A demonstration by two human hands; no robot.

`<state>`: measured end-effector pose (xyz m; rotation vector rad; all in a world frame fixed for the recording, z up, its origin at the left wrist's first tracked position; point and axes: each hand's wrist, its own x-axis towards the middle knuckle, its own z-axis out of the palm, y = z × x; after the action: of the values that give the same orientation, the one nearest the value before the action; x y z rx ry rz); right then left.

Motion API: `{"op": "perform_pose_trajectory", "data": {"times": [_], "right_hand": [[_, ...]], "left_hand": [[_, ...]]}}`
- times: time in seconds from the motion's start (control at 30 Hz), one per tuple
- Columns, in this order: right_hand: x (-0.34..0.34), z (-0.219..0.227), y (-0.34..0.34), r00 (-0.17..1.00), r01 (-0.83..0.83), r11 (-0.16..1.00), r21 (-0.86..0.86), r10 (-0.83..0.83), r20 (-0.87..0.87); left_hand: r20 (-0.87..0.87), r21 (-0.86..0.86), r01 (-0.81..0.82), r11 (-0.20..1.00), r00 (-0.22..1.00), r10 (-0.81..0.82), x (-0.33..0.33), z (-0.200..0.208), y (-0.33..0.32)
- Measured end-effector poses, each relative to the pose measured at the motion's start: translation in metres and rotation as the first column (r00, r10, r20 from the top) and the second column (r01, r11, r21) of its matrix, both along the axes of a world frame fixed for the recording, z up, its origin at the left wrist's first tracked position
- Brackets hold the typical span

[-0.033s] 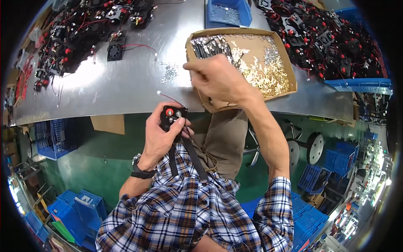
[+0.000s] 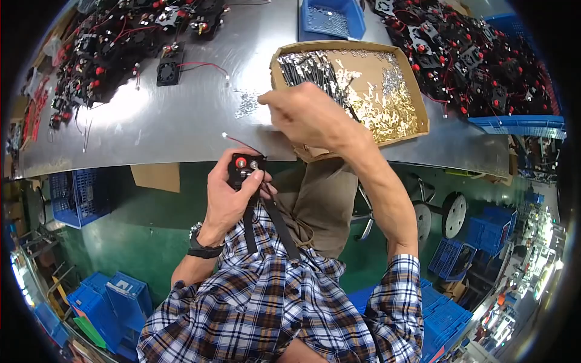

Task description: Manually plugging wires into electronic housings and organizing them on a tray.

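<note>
Your left hand (image 2: 227, 196) is gripping a small black part (image 2: 244, 170) with a red button, holding it just below the near edge of the metal table (image 2: 175, 121), over your lap. Your right hand (image 2: 305, 115) is reaching up over that edge, fingers pinched together at the near corner of the cardboard tray (image 2: 423, 118); you cannot tell what it is pinching. Bare metal is lying open to its left, with loose screws (image 2: 245, 104) close beside it. Beyond, black parts (image 2: 121, 48) are piling up. Blue crates (image 2: 106, 299) are crowding the green floor below your left elbow.
</note>
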<state>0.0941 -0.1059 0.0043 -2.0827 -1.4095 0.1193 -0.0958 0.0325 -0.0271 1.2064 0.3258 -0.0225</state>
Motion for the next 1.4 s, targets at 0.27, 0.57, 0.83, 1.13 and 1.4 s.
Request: {"op": "perform_pose_trajectory", "data": {"times": [0.27,0.57,0.83,1.13,1.4], "right_hand": [[-0.014,-0.008,0.05,0.908,-0.157,0.928,-0.339,0.27,0.319],[-0.011,-0.01,0.055,0.862,-0.205,0.915,-0.347,0.336,0.379],[-0.011,-0.006,0.058,0.891,-0.209,0.893,-0.398,0.342,0.299],[-0.021,-0.008,0.063,0.899,-0.21,0.907,-0.365,0.326,0.292],[-0.016,-0.013,0.07,0.888,-0.244,0.887,-0.393,0.367,0.277]], "left_hand": [[-0.025,-0.067,-0.161,0.985,0.987,0.16,-0.019,-0.011,0.022],[-0.018,-0.087,-0.137,0.987,0.99,0.136,-0.01,-0.008,0.024],[-0.031,-0.085,-0.13,0.988,0.991,0.128,-0.008,-0.006,0.022],[-0.034,-0.068,-0.133,0.989,0.991,0.131,-0.009,-0.007,0.023],[-0.03,-0.091,-0.136,0.987,0.991,0.134,-0.008,-0.008,0.022]]}}
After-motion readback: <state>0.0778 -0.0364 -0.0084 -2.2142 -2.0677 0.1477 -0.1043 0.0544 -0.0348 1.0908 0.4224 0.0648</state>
